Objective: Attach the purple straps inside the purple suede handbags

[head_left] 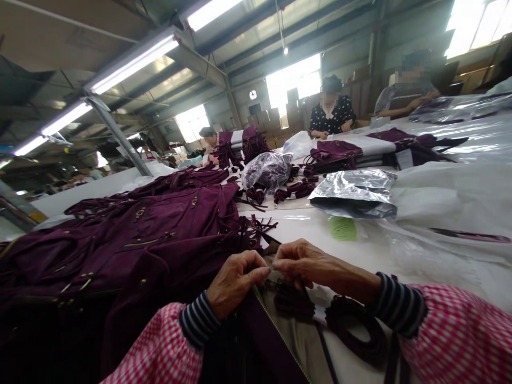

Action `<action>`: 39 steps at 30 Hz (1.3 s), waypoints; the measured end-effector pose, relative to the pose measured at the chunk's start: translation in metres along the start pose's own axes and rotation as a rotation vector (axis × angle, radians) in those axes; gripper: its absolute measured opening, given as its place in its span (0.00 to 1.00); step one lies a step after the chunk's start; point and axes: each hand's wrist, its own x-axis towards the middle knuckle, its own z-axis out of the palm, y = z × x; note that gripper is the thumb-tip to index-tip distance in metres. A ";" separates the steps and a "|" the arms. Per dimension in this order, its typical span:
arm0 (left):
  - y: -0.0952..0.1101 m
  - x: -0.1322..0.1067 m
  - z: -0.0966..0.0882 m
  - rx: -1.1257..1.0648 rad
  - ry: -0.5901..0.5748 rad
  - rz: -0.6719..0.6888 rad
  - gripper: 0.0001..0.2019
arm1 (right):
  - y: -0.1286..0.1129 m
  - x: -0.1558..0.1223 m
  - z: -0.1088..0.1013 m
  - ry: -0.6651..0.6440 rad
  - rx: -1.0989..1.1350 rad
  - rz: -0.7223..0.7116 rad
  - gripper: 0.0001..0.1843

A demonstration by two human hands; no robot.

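Note:
My left hand and my right hand meet fingertip to fingertip, each closed in a pinch. Whatever lies between the fingers is too small to make out. Under them spreads an opened dark purple bag with a gold-toothed zipper and beige lining. A coiled purple strap, bound with a white band, lies below my right hand. To the left of my left hand, a pile of purple bags with gold hardware covers the table.
A silver foil bag and a green paper lie beyond my right hand. Scissors or a similar slim tool rest on white plastic sheeting. A clear bag of straps and stacked purple bags are farther off, near co-workers.

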 end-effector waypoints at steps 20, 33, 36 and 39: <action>0.008 -0.054 -0.047 0.576 -0.317 0.435 0.22 | 0.002 -0.016 0.030 0.018 -1.063 -0.180 0.06; 0.016 -0.041 -0.027 0.798 -0.413 0.218 0.40 | -0.015 -0.032 0.037 -0.309 -0.975 -0.202 0.11; 0.018 -0.041 -0.025 0.837 -0.432 0.223 0.36 | -0.018 -0.024 0.025 -0.353 -0.711 -0.149 0.12; 0.015 -0.046 -0.024 0.840 -0.392 0.280 0.34 | -0.011 -0.020 0.016 -0.404 -0.467 -0.083 0.10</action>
